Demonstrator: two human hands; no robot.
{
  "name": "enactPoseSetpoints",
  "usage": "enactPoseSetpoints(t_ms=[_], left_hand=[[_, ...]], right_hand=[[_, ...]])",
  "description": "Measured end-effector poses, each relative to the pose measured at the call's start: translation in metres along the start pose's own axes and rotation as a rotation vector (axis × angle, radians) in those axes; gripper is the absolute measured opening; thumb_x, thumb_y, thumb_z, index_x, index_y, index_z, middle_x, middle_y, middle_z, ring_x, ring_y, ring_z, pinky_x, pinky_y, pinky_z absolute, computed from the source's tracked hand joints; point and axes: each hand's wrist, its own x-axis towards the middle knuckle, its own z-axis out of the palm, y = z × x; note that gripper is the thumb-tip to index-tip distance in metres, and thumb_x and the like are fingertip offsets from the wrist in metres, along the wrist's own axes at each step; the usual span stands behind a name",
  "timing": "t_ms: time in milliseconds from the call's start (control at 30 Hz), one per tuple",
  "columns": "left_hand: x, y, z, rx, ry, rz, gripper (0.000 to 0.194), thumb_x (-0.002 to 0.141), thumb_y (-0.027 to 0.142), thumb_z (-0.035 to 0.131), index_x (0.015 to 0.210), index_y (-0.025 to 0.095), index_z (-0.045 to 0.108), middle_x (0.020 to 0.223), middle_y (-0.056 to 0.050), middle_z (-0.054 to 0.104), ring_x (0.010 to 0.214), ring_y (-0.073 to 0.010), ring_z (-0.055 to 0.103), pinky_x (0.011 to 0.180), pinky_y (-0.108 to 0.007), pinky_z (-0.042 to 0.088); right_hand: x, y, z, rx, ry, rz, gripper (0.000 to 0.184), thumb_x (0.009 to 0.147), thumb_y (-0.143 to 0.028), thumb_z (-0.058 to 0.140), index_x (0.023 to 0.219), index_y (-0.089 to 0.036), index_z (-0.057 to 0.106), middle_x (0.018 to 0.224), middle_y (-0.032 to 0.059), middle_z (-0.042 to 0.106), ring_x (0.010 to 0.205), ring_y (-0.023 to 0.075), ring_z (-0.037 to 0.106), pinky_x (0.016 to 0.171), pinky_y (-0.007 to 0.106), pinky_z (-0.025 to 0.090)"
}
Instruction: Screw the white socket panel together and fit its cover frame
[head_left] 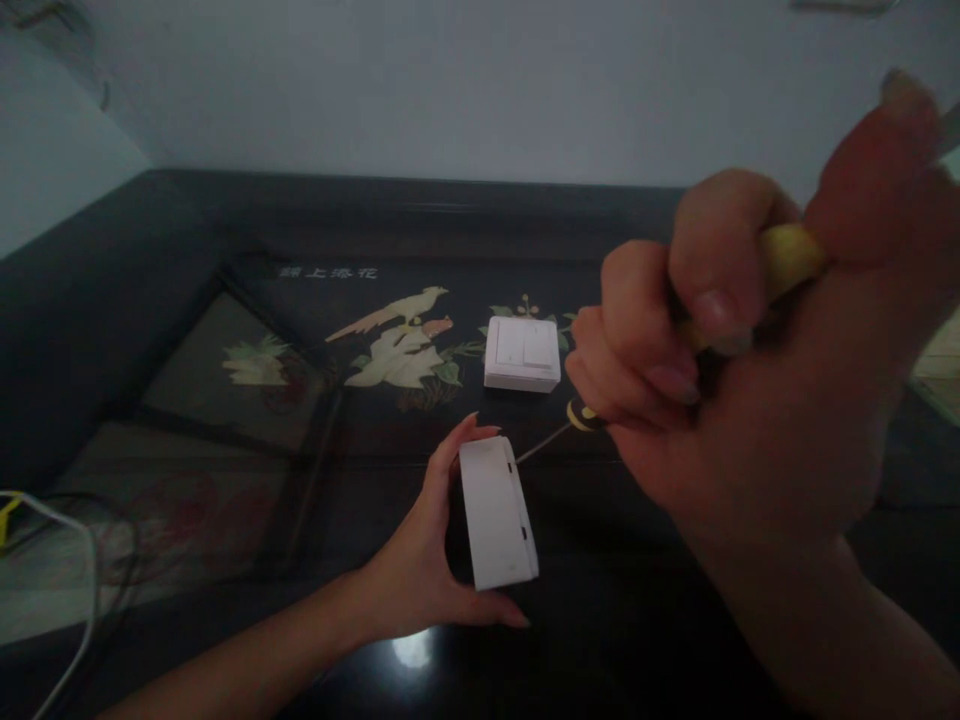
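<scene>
My left hand [420, 570] grips a white switch box [495, 515] by two opposite ends, thumb at the near end and fingers at the far end. The box stands on its side, with two small dark slots along its right edge. In my right hand [720, 330], the fingers are wrapped round the yellow handle of a screwdriver [791, 258]. Its thin metal shaft runs down to the left, and the tip meets the box's edge by the upper slot. Whether the tip is inside the slot I cannot tell. Beyond the box lies a second white switch [523, 352], rocker face up.
The glossy black table [390, 640] bears a bird-and-flower picture [405, 345] and reflects light. A white cable [94, 570] and a yellow piece [7, 518] lie at the left edge. A pale wall [450, 90] rises behind the table.
</scene>
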Motion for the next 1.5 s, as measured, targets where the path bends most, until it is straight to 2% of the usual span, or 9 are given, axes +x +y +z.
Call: enactPoseSetpoints(t_ms=[133, 300, 533, 733, 833, 1033, 1200, 1367, 1500], left_hand=[[-0.002, -0.001, 0.001, -0.001, 0.038, 0.011, 0.121, 0.061, 0.052, 0.089, 0.153, 0.042, 0.011, 0.152, -0.013, 0.032, 0.137, -0.0419, 0.038, 0.113, -0.068, 0.027], [-0.001, 0.004, 0.001, 0.046, 0.022, -0.026, 0.122, 0.061, 0.049, 0.089, 0.152, 0.041, 0.009, 0.152, -0.014, 0.032, 0.137, -0.0417, 0.039, 0.113, -0.066, 0.03], [0.001, 0.004, 0.003, 0.046, 0.043, -0.035, 0.118, 0.063, 0.039, 0.089, 0.151, 0.039, 0.011, 0.148, -0.012, 0.038, 0.135, -0.0381, 0.044, 0.113, -0.062, 0.034], [0.004, 0.008, 0.002, 0.037, 0.049, -0.046, 0.113, 0.061, 0.032, 0.09, 0.149, 0.036, 0.02, 0.145, -0.01, 0.042, 0.133, -0.0354, 0.046, 0.114, -0.057, 0.035], [0.006, 0.011, 0.001, 0.035, 0.05, -0.06, 0.112, 0.06, 0.03, 0.09, 0.148, 0.039, 0.022, 0.143, -0.008, 0.044, 0.131, -0.0339, 0.047, 0.113, -0.055, 0.036], [0.006, 0.012, -0.002, 0.063, 0.053, -0.045, 0.113, 0.06, 0.032, 0.09, 0.15, 0.037, 0.022, 0.143, -0.009, 0.045, 0.13, -0.036, 0.048, 0.11, -0.056, 0.04], [0.005, 0.01, -0.003, 0.08, 0.059, -0.047, 0.105, 0.059, 0.032, 0.09, 0.145, 0.035, 0.03, 0.139, -0.009, 0.049, 0.127, -0.036, 0.05, 0.108, -0.053, 0.043], [0.003, 0.011, -0.001, 0.101, 0.071, -0.037, 0.098, 0.057, 0.031, 0.09, 0.139, 0.035, 0.036, 0.131, -0.006, 0.054, 0.119, -0.0331, 0.055, 0.102, -0.049, 0.047], [0.003, 0.013, 0.0, 0.135, 0.098, -0.003, 0.096, 0.056, 0.034, 0.091, 0.137, 0.033, 0.039, 0.127, -0.005, 0.056, 0.112, -0.0318, 0.058, 0.097, -0.048, 0.05]], right_hand=[[-0.003, 0.004, -0.001, 0.017, -0.097, -0.093, 0.047, 0.093, -0.052, 0.051, 0.062, -0.023, 0.03, 0.054, -0.0054, 0.025, 0.041, 0.008, 0.027, 0.034, 0.019, 0.025], [-0.008, 0.005, -0.001, -0.143, -0.097, -0.096, 0.042, 0.094, -0.05, 0.05, 0.065, -0.024, 0.035, 0.055, -0.0049, 0.03, 0.042, 0.0083, 0.032, 0.034, 0.019, 0.028], [-0.008, 0.003, 0.001, -0.25, -0.079, -0.078, 0.038, 0.095, -0.052, 0.047, 0.068, -0.026, 0.042, 0.051, -0.0052, 0.034, 0.037, 0.0101, 0.034, 0.032, 0.022, 0.025], [-0.007, 0.006, 0.004, -0.09, -0.095, -0.139, 0.028, 0.093, -0.05, 0.05, 0.075, -0.029, 0.05, 0.05, -0.0052, 0.03, 0.036, 0.0116, 0.028, 0.03, 0.024, 0.025], [-0.007, 0.005, 0.004, -0.058, -0.097, -0.142, 0.032, 0.095, -0.05, 0.048, 0.071, -0.027, 0.046, 0.049, -0.0052, 0.03, 0.037, 0.0108, 0.029, 0.031, 0.022, 0.026], [-0.006, 0.0, 0.003, -0.2, -0.078, -0.014, 0.046, 0.096, -0.05, 0.043, 0.061, -0.024, 0.028, 0.046, -0.0064, 0.033, 0.033, 0.0088, 0.03, 0.03, 0.022, 0.026], [-0.01, -0.001, -0.001, -0.097, -0.171, -0.064, 0.042, 0.093, -0.048, 0.05, 0.062, -0.024, 0.033, 0.051, -0.006, 0.035, 0.038, 0.0088, 0.029, 0.033, 0.021, 0.031], [-0.014, -0.007, 0.0, 0.08, -0.275, -0.102, 0.037, 0.093, -0.048, 0.053, 0.065, -0.025, 0.044, 0.053, -0.0056, 0.029, 0.043, 0.0095, 0.028, 0.036, 0.022, 0.031], [-0.015, -0.009, 0.0, 0.048, -0.343, -0.008, 0.037, 0.098, -0.052, 0.041, 0.072, -0.027, 0.053, 0.055, -0.0061, 0.037, 0.04, 0.0088, 0.035, 0.038, 0.024, 0.038]])
